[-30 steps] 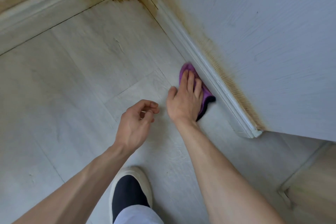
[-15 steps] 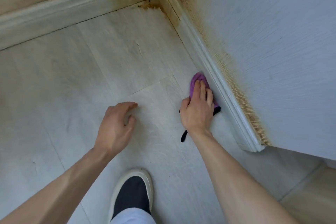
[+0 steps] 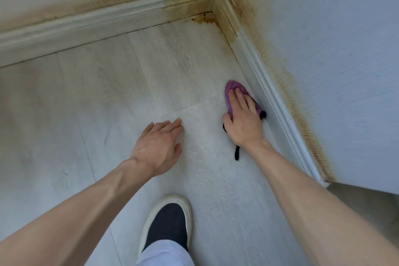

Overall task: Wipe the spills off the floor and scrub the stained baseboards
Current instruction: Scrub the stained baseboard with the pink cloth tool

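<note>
Shoe [image 3: 167, 224] is planted nearest, then the left hand [image 3: 158, 146], spread flat on the floor [image 3: 86, 114] with nothing held. Further out, the purple cloth [image 3: 234, 88] is pressed down under the right hand [image 3: 244, 121], fingers [image 3: 237, 98] straight, just beside the baseboard [image 3: 278, 101]. Corner stain [image 3: 205, 20] could get smeared over wiped planks if the dirty cloth isn't refolded.

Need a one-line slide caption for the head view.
Right hand presses purple cloth on floor beside baseboard; left hand open.
</note>
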